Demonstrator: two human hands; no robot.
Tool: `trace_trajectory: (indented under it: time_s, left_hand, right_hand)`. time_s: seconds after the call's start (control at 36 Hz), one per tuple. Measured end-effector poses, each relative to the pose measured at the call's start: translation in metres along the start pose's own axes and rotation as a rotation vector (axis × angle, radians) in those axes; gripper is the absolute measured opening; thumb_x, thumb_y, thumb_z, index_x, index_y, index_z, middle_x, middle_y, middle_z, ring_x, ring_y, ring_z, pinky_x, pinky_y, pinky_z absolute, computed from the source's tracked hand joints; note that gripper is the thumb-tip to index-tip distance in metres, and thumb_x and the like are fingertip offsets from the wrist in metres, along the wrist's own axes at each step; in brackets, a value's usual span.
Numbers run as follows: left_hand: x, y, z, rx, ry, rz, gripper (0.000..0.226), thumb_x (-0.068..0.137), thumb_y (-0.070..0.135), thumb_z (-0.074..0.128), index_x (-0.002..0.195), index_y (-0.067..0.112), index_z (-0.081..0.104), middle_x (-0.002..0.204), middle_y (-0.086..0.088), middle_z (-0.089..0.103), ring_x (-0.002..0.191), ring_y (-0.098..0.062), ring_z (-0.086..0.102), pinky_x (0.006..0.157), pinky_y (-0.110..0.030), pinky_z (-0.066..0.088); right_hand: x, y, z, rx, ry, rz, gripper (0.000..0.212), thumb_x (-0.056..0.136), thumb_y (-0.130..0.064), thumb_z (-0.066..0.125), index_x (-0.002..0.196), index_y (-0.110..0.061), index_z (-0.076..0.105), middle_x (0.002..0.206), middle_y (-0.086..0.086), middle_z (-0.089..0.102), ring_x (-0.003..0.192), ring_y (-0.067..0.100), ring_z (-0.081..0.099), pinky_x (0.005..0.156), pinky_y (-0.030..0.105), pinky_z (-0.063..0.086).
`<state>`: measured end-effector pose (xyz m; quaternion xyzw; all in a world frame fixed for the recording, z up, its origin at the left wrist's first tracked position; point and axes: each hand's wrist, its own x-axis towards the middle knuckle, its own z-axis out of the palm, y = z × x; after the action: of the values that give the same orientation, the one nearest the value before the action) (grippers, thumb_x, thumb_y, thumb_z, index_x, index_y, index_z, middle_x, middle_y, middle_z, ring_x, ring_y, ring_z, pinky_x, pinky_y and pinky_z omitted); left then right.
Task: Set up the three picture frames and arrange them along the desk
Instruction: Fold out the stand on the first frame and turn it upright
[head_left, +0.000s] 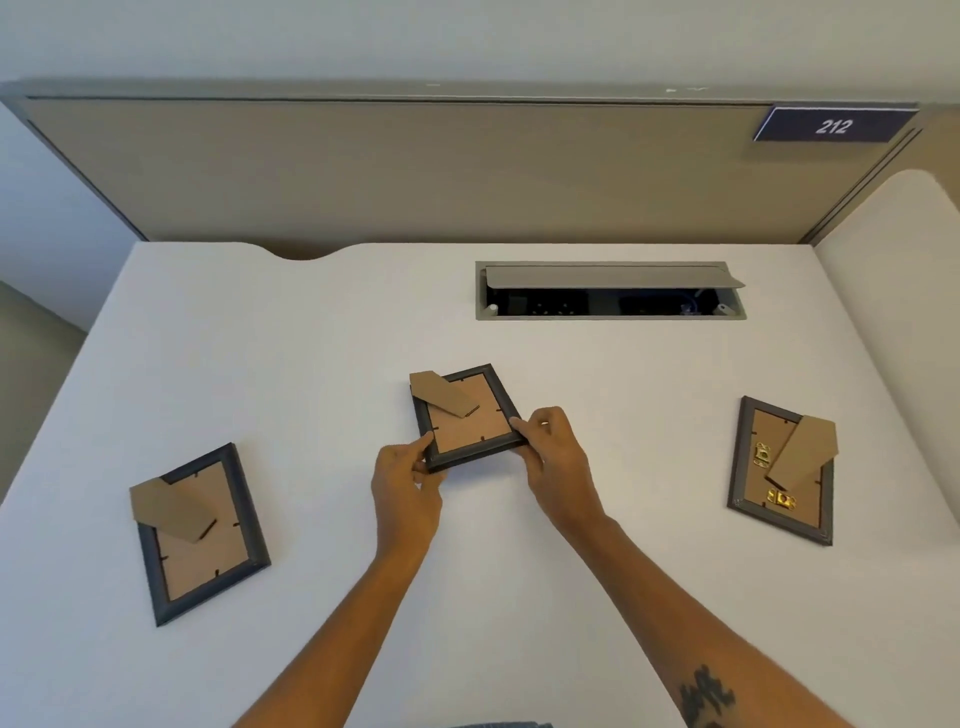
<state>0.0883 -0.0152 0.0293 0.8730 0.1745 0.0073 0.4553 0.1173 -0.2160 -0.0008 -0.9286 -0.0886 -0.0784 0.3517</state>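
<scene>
Three dark picture frames lie back-side up on the white desk, each with a brown cardboard back and a folded-out stand flap. The middle frame is held at its near edge: my left hand pinches the near-left corner and my right hand grips the near-right corner. Whether the frame is lifted off the desk I cannot tell. The left frame lies flat near the front left. On the right, the right frame lies flat, with brass hangers showing on its back.
An open cable tray with a raised grey lid is set into the desk behind the middle frame. A beige partition with a "212" sign runs along the back. A white side panel stands at the right.
</scene>
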Motion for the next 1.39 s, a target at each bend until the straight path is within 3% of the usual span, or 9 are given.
trace_trajectory:
  time_s: [0.11,0.22,0.33,0.47,0.61,0.81,1.17,1.31,1.39]
  left_hand:
    - [0.016,0.013,-0.019,0.002,0.020,0.112,0.033,0.089,0.004,0.079,0.121,0.005,0.075,0.106,-0.009,0.068,0.084,-0.014,0.063,0.077,0.001,0.048]
    - [0.028,0.035,-0.040,-0.043,0.007,0.194,0.012,0.093,0.017,0.077,0.105,0.015,0.076,0.101,0.003,0.065,0.084,-0.009,0.066,0.071,-0.006,0.047]
    - [0.025,0.062,-0.052,-0.118,-0.040,0.122,0.013,0.100,0.034,0.066,0.103,0.022,0.068,0.101,0.013,0.067,0.091,-0.003,0.067,0.065,-0.006,0.049]
    - [0.001,0.085,-0.055,-0.287,-0.112,-0.051,0.014,0.104,0.046,0.054,0.099,0.035,0.061,0.095,0.015,0.073,0.086,-0.003,0.071,0.052,-0.006,0.050]
    - [-0.020,0.096,-0.058,-0.335,-0.128,-0.084,0.027,0.104,0.046,0.055,0.100,0.022,0.066,0.097,0.004,0.077,0.091,-0.015,0.075,0.077,-0.027,0.061]
    - [-0.048,0.110,-0.068,-0.371,-0.121,-0.097,0.030,0.102,0.047,0.058,0.096,0.021,0.071,0.094,0.001,0.078,0.086,-0.019,0.076,0.072,-0.029,0.062]
    - [-0.087,0.121,-0.075,-0.434,-0.129,-0.038,0.027,0.100,0.048,0.060,0.094,0.024,0.072,0.091,0.006,0.079,0.082,-0.016,0.076,0.061,-0.017,0.056]
    - [-0.095,0.116,-0.072,-0.422,-0.225,0.029,0.024,0.096,0.037,0.070,0.116,0.024,0.065,0.108,0.005,0.078,0.099,-0.019,0.077,0.082,-0.035,0.066]
    - [-0.098,0.112,-0.069,-0.367,-0.236,0.087,0.024,0.093,0.031,0.076,0.110,0.037,0.059,0.107,0.015,0.073,0.097,-0.011,0.074,0.073,-0.024,0.065]
  right_hand:
    - [0.020,-0.007,-0.014,-0.007,0.055,-0.086,0.026,0.102,-0.008,0.073,0.127,-0.003,0.074,0.118,0.008,0.062,0.095,0.016,0.060,0.080,0.016,0.048]
    - [0.044,-0.015,-0.041,0.084,0.056,-0.134,0.013,0.103,-0.009,0.070,0.116,-0.010,0.071,0.117,-0.001,0.064,0.106,0.017,0.064,0.089,0.032,0.055]
    - [0.047,-0.032,-0.068,0.306,-0.100,0.063,0.011,0.111,-0.027,0.059,0.120,-0.022,0.057,0.108,-0.019,0.068,0.105,0.007,0.071,0.084,0.029,0.065]
    - [0.031,-0.057,-0.089,0.499,-0.064,0.147,0.006,0.112,-0.022,0.057,0.117,-0.026,0.056,0.109,-0.007,0.073,0.105,0.003,0.075,0.073,0.023,0.066]
    - [0.014,-0.079,-0.110,0.604,0.024,0.255,0.005,0.112,-0.028,0.057,0.114,-0.033,0.060,0.111,-0.004,0.075,0.102,0.009,0.078,0.074,0.021,0.065]
    - [-0.009,-0.099,-0.135,0.690,0.066,0.383,0.012,0.111,-0.039,0.058,0.113,-0.029,0.064,0.107,-0.002,0.079,0.093,0.011,0.082,0.069,0.016,0.063]
    - [-0.039,-0.111,-0.160,0.698,0.116,0.349,0.008,0.111,-0.038,0.058,0.107,-0.034,0.063,0.105,-0.002,0.080,0.092,0.010,0.082,0.069,0.017,0.064]
    - [-0.051,-0.106,-0.165,0.658,0.121,0.255,0.004,0.111,-0.033,0.058,0.111,-0.036,0.060,0.108,-0.007,0.076,0.100,0.002,0.078,0.069,0.016,0.063]
    - [-0.061,-0.099,-0.168,0.609,0.105,0.192,0.009,0.111,-0.026,0.058,0.114,-0.035,0.060,0.111,-0.008,0.074,0.105,0.004,0.076,0.077,0.022,0.066]
